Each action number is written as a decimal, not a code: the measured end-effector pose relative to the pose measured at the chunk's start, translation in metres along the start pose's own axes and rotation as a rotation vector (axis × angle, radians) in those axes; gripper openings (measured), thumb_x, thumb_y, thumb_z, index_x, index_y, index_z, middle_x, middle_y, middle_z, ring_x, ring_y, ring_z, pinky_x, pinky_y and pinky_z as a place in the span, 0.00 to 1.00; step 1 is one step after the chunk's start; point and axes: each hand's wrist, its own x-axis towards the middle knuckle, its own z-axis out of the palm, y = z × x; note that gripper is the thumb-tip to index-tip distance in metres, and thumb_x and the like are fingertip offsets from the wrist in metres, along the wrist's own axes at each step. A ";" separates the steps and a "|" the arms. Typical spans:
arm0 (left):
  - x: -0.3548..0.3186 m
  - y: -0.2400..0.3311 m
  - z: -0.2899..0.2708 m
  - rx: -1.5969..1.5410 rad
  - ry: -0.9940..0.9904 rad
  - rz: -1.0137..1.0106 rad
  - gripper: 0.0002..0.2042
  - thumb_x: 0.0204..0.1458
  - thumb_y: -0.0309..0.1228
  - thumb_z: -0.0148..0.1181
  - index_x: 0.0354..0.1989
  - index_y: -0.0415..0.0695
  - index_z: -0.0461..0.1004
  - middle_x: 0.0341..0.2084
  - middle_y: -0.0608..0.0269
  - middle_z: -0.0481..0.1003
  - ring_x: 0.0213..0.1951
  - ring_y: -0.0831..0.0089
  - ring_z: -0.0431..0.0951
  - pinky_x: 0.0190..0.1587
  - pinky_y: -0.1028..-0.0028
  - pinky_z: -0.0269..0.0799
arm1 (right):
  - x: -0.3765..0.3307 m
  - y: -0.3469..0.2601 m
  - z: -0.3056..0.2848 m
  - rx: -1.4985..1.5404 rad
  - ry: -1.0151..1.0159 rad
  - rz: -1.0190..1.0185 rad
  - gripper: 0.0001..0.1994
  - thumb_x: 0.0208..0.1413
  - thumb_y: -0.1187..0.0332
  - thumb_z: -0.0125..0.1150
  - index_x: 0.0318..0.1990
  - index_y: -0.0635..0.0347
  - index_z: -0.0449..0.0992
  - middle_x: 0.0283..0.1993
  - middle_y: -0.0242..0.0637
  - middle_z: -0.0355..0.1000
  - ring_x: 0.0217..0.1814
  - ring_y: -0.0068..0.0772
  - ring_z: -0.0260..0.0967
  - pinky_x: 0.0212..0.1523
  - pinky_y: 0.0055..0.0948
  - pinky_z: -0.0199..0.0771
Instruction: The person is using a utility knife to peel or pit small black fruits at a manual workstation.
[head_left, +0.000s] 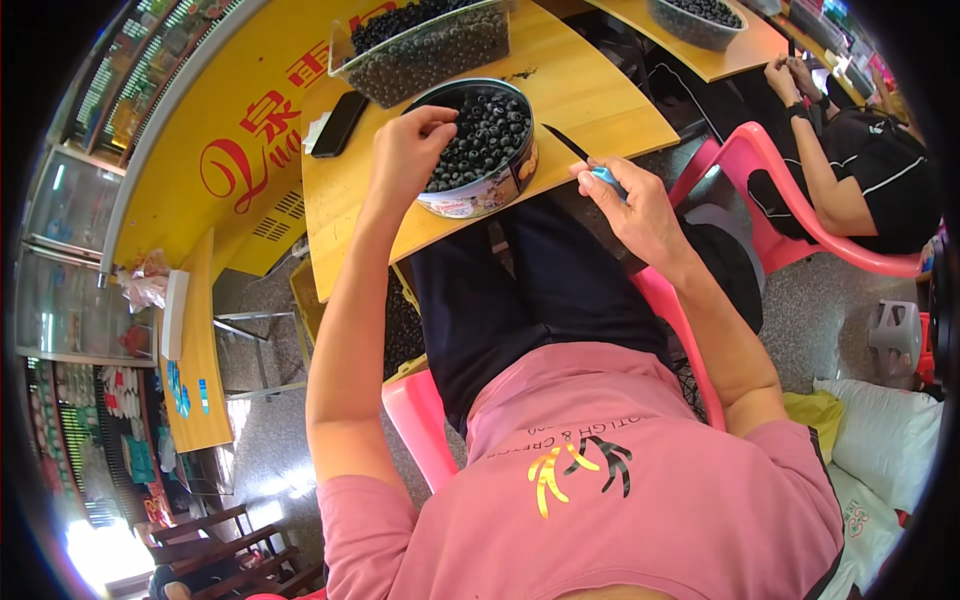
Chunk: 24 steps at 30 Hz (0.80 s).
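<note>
A round metal tin with a printed side stands at the table's near edge, filled with small, dark, round fruits or nuts. My left hand hangs over the tin's left rim, its fingers curled together by the dark pieces. Whatever the fingertips may hold is too small to make out. To the right of the tin, my right hand is closed around a knife with a blue handle. Its thin dark blade points up and left toward the tin, without touching it.
Behind the tin is a clear plastic tub of similar dark pieces. A black phone lies left of it on the wooden table. At the right, another person sits by a pink chair; a second tub stands beyond.
</note>
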 end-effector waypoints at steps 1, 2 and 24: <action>0.009 -0.004 0.003 0.224 -0.030 0.069 0.11 0.51 0.30 0.61 0.41 0.40 0.80 0.30 0.58 0.81 0.32 0.75 0.79 0.34 0.75 0.72 | 0.000 0.000 -0.001 0.008 0.002 -0.006 0.16 0.63 0.63 0.56 0.47 0.70 0.75 0.35 0.39 0.76 0.39 0.22 0.72 0.42 0.22 0.71; 0.015 -0.008 0.007 0.299 -0.065 0.074 0.10 0.50 0.31 0.62 0.39 0.41 0.80 0.30 0.55 0.80 0.33 0.70 0.80 0.40 0.73 0.73 | 0.001 0.001 -0.002 0.016 0.003 -0.013 0.16 0.63 0.63 0.56 0.47 0.70 0.75 0.35 0.39 0.76 0.38 0.22 0.72 0.42 0.22 0.71; -0.037 0.043 0.015 -0.400 -0.128 -0.120 0.10 0.53 0.27 0.65 0.42 0.37 0.76 0.29 0.70 0.77 0.31 0.86 0.73 0.36 0.84 0.69 | -0.002 -0.010 0.000 0.215 -0.017 0.060 0.15 0.63 0.61 0.56 0.47 0.66 0.76 0.33 0.31 0.73 0.34 0.16 0.68 0.35 0.17 0.68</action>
